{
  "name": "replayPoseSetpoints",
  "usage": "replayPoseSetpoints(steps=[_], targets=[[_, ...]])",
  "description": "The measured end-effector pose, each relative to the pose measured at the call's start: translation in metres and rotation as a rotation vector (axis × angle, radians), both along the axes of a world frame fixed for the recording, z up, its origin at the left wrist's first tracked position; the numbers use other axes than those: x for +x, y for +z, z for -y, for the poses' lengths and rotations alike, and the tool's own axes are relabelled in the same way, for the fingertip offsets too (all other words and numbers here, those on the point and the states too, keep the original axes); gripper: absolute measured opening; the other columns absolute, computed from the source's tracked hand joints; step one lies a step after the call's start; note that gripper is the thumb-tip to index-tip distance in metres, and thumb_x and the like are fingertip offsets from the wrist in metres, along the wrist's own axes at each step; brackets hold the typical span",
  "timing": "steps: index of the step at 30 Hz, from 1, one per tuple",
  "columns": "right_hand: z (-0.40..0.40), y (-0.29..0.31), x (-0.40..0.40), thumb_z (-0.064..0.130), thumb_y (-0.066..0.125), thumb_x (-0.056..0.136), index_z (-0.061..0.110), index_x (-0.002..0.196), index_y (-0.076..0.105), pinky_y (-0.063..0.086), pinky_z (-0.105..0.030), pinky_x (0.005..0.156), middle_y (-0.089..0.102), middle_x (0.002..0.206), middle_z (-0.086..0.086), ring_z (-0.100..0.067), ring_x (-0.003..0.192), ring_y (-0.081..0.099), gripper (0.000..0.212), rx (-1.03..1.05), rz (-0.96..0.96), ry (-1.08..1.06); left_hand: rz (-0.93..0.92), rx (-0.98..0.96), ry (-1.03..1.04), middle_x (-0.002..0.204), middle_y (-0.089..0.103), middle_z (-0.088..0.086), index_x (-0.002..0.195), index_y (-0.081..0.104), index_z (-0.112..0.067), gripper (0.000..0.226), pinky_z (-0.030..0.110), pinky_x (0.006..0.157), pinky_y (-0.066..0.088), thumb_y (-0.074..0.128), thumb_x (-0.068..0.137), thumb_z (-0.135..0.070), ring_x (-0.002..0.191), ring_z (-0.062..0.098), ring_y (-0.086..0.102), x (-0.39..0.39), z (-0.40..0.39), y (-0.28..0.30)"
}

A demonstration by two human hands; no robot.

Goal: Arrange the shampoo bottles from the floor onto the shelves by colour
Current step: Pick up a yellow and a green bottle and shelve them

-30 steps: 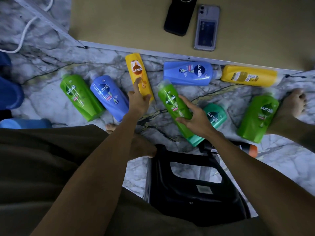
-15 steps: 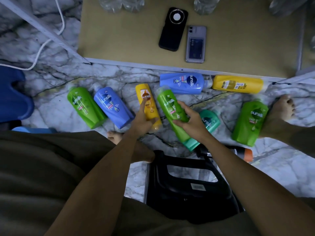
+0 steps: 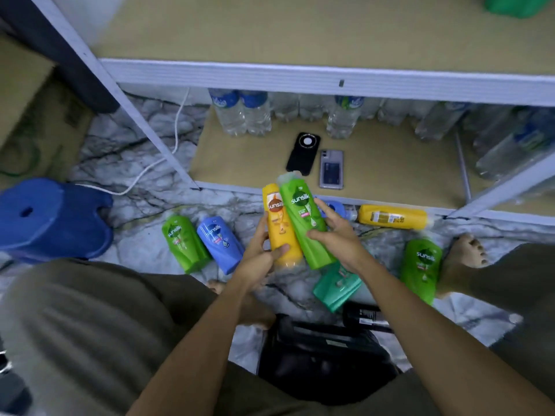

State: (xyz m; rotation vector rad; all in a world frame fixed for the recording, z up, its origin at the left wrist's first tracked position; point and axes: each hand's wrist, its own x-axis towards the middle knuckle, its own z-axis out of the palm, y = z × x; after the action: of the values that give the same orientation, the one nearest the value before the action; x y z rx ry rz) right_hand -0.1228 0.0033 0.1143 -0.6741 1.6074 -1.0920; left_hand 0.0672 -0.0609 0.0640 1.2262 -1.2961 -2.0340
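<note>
Head cam view, looking down at my own arms. My left hand [image 3: 260,257] is wrapped around the orange-yellow bottle [image 3: 280,226], thumb across its lower front, fingers behind it. My right hand [image 3: 338,237] is gripping the green bottle [image 3: 305,219], fingers curled around its right side. Both bottles are up off the floor, caps pointing away from me, pressed side by side and touching, orange one on the left.

Still lying on the marble floor [image 3: 144,172]: a green bottle on the left [image 3: 183,243] with a blue bottle [image 3: 220,241] just beside it on its right. A teal bottle [image 3: 338,288] sits under my right wrist, partly hidden. Another green one on the right [image 3: 420,270] lies next to my bare foot [image 3: 464,259]. Far side, along the shelf edge, a yellow bottle [image 3: 393,217] lies sideways, and a second blue bottle [image 3: 338,207] peeks out behind my right fingers.

On the lower shelf [image 3: 255,163] there are 2 phones, a black phone [image 3: 302,153] and a grey phone [image 3: 331,169] close together, with a row of clear water bottles [image 3: 243,114] behind them. The upper shelf [image 3: 270,34] has something green in its far right corner, too cropped to tell what. A blue plastic stool [image 3: 57,217] is on the left, a black stool [image 3: 324,355] is near me between my knees, and a white cable [image 3: 177,127] runs across the floor.
</note>
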Motion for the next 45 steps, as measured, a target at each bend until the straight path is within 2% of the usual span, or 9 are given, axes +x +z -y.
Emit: replayPoseSetpoints(steps=[5, 9, 14, 17, 22, 27, 31, 34, 45], targets=[[0.001, 0.052, -0.006, -0.006, 0.073, 0.084, 0.038, 0.151, 0.042, 0.059, -0.023, 0.083, 0.057, 0.134, 0.014, 0.016, 0.1, 0.063, 0.085, -0.173, -0.028, 0.013, -0.113, -0.141, 0.001, 0.148, 0.051, 0.007, 0.154, 0.026, -0.042, 0.098, 0.063, 0.095, 0.051, 0.082, 0.08, -0.011, 0.125, 0.032, 0.06, 0.003, 0.007, 0.062], [0.004, 0.092, -0.01, -0.008, 0.073, 0.082, 0.051, 0.142, 0.046, 0.06, -0.037, 0.086, 0.063, 0.132, 0.003, -0.014, 0.113, 0.066, 0.089, -0.288, -0.05, 0.024, -0.186, -0.275, 0.034, 0.143, 0.056, -0.002, 0.154, 0.026, -0.043, 0.103, 0.059, 0.091, 0.054, 0.085, 0.075, -0.012, 0.118, 0.033, 0.065, 0.001, 0.013, 0.12], [0.009, 0.153, -0.01, -0.019, 0.07, 0.077, 0.035, 0.149, 0.046, 0.057, -0.026, 0.086, 0.065, 0.128, 0.012, -0.001, 0.105, 0.068, 0.093, -0.441, -0.104, 0.007, -0.219, -0.487, 0.03, 0.146, 0.054, -0.004, 0.157, 0.023, -0.029, 0.106, 0.047, 0.095, 0.055, 0.084, 0.074, -0.005, 0.126, 0.025, 0.059, -0.003, 0.023, 0.188], [0.013, 0.192, -0.011, -0.017, 0.074, 0.075, 0.034, 0.149, 0.046, 0.055, -0.035, 0.098, 0.067, 0.129, 0.005, -0.01, 0.115, 0.066, 0.094, -0.543, -0.135, 0.001, -0.249, -0.575, 0.027, 0.143, 0.055, -0.004, 0.157, 0.025, -0.028, 0.107, 0.041, 0.094, 0.055, 0.086, 0.072, -0.005, 0.129, 0.024, 0.057, -0.004, 0.031, 0.229], [0.015, 0.264, -0.011, -0.019, 0.07, 0.079, 0.038, 0.15, 0.042, 0.061, -0.037, 0.081, 0.064, 0.127, -0.007, -0.014, 0.099, 0.073, 0.096, -0.671, -0.099, -0.005, -0.296, -0.719, -0.005, 0.142, 0.053, 0.003, 0.151, 0.031, -0.038, 0.094, 0.046, 0.092, 0.057, 0.076, 0.08, 0.005, 0.114, 0.029, 0.067, -0.008, 0.04, 0.304], [0.016, 0.327, -0.013, -0.015, 0.074, 0.077, 0.044, 0.147, 0.045, 0.061, -0.041, 0.083, 0.064, 0.125, -0.004, -0.016, 0.1, 0.072, 0.096, -0.773, -0.141, -0.016, -0.324, -0.869, 0.005, 0.14, 0.052, 0.005, 0.147, 0.04, -0.036, 0.09, 0.053, 0.098, 0.053, 0.085, 0.075, -0.006, 0.122, 0.03, 0.062, -0.012, 0.049, 0.365], [0.023, 0.382, -0.016, -0.013, 0.077, 0.076, 0.039, 0.148, 0.045, 0.062, -0.035, 0.078, 0.063, 0.124, -0.005, -0.01, 0.097, 0.073, 0.095, -0.883, -0.195, -0.044, -0.402, -0.97, 0.01, 0.141, 0.051, 0.003, 0.143, 0.044, -0.038, 0.087, 0.045, 0.092, 0.057, 0.084, 0.075, -0.003, 0.116, 0.027, 0.066, -0.018, 0.057, 0.424], [0.03, 0.418, -0.017, -0.007, 0.081, 0.075, 0.041, 0.146, 0.046, 0.062, -0.044, 0.085, 0.065, 0.125, -0.007, -0.021, 0.101, 0.073, 0.093, -0.961, -0.244, -0.07, -0.436, -1.047, -0.013, 0.142, 0.05, 0.002, 0.143, 0.045, -0.038, 0.084, 0.041, 0.088, 0.058, 0.083, 0.074, -0.006, 0.117, 0.028, 0.065, -0.021, 0.063, 0.468], [0.059, 0.548, -0.026, 0.001, 0.081, 0.079, 0.048, 0.139, 0.045, 0.061, -0.028, 0.076, 0.067, 0.118, -0.005, -0.012, 0.103, 0.072, 0.085, -1.199, -0.417, -0.084, -0.441, -1.29, -0.028, 0.137, 0.051, -0.015, 0.135, 0.046, -0.051, 0.081, 0.035, 0.083, 0.06, 0.079, 0.08, -0.002, 0.11, 0.011, 0.068, -0.039, 0.099, 0.596]])
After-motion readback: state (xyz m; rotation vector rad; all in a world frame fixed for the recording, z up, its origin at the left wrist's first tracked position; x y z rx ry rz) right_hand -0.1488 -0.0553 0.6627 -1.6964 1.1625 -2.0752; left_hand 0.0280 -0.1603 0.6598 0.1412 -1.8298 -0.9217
